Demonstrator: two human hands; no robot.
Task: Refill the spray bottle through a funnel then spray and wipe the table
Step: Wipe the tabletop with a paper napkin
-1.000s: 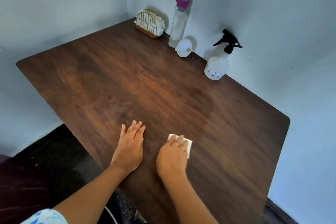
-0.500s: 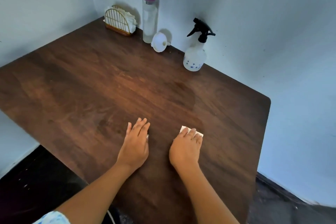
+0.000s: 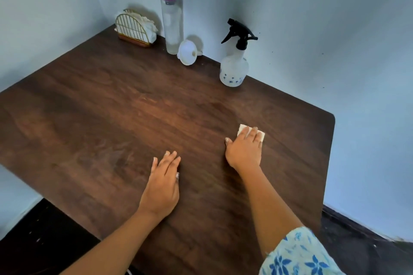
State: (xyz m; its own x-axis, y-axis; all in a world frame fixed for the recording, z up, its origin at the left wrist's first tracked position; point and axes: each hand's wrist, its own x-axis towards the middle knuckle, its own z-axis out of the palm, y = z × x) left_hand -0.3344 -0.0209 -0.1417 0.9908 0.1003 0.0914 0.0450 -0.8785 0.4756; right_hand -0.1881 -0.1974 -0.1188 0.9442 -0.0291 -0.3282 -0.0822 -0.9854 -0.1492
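Head view looks down on a dark brown surface point(image 3: 111, 118) with a streaky wood grain and a rounded far-right corner, set into a corner of pale blue walls. Right hand point(image 3: 244, 149) lies palm down with straight fingers pressing a small folded white wipe point(image 3: 241, 129); only the wipe's square corners show past the fingertips. Left hand point(image 3: 164, 183) rests flat on the bare wood nearer the front edge, fingers straight and close together, holding nothing, well apart from the right.

The spray bottle point(image 3: 233, 69) stands upright at the far edge against the wall: a rounded, frosted white body with small blue flower prints and a black trigger head. To its left a white funnel point(image 3: 187, 52) lies on its side, its wide round mouth towards the camera, just beside the base of a tall clear cylindrical bottle point(image 3: 172, 22) with a purple cap. Further left sits an arched gold wire holder point(image 3: 131, 28) stuffed with crumpled white napkins. A pale sleeve point(image 3: 297, 254) with blue flowers covers the right upper arm
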